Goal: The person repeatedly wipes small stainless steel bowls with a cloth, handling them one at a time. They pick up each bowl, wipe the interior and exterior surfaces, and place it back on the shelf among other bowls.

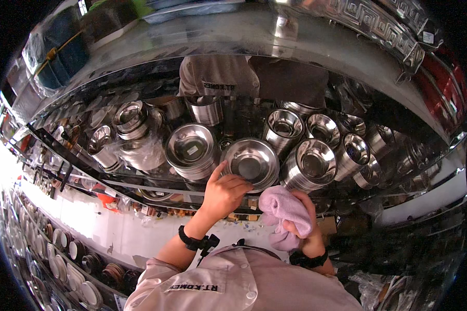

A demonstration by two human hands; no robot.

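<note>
Before me a shallow stainless-steel bowl (249,165) faces up between stacks of similar bowls. My left hand (225,192) is at its near left rim, with the index finger extended along the side and the other fingers bent over the edge. What lies under the bowl is mostly hidden. A bunched lilac cloth (282,214) is gripped in my right hand (306,212), just below and right of the bowl. To the left stands a stack of wide steel bowls (190,149), the top one bearing a small label. Deeper bowls (312,163) are stacked to the right.
The bowls stand on a dark glossy shelf (235,116) beneath a reflective upper ledge (233,37). More steel cups (284,126) rise behind. Plastic wrap (144,153) covers a stack at left. Several lids or plates (76,248) line a lower-left rack.
</note>
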